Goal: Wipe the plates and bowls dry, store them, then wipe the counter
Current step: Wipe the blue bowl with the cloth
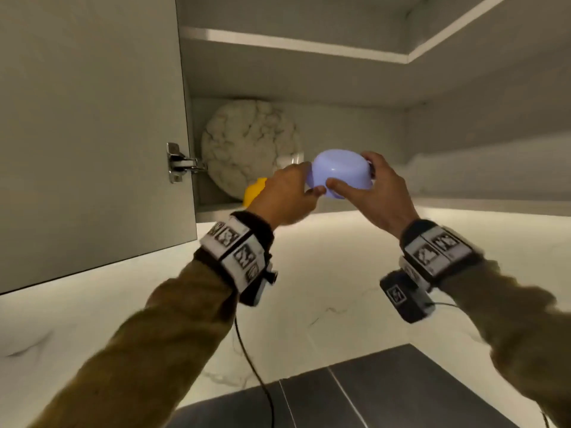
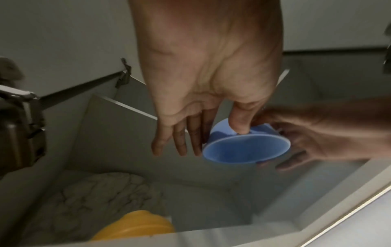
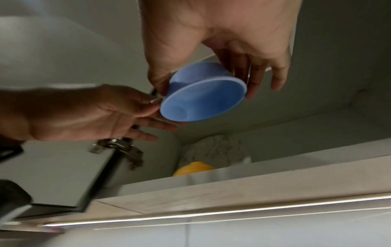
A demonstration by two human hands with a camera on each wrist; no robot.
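You hold the small pale blue plastic bowl (image 1: 341, 174) upside down between both hands, raised in front of the open wall cupboard, above the front edge of its lower shelf (image 1: 463, 205). Your right hand (image 1: 381, 193) carries most of it: thumb on the near wall, fingers (image 3: 279, 78) curled round the far side just under the rim. Your left hand (image 1: 285, 196) only steadies it, thumb tip on the wall beside the right thumb, and its fingers (image 2: 177, 138) lie straight and close together against the bowl's left side. The mouth faces down, probably so it can go in inverted and perhaps nest over something.

At the shelf's left end, near the hinged grey cupboard door (image 1: 89, 134), a round white marbled plate (image 1: 247, 146) leans upright against the back corner, out of the way. A yellow ribbed bowl (image 3: 193, 168) sits in front of it at the shelf's front edge, also mouth down as far as the blur allows. The shelf to the right of these looks free, so the blue bowl likely belongs there or on the yellow one. Below you lies the white marble-patterned bench (image 1: 324, 273), still to be wiped.
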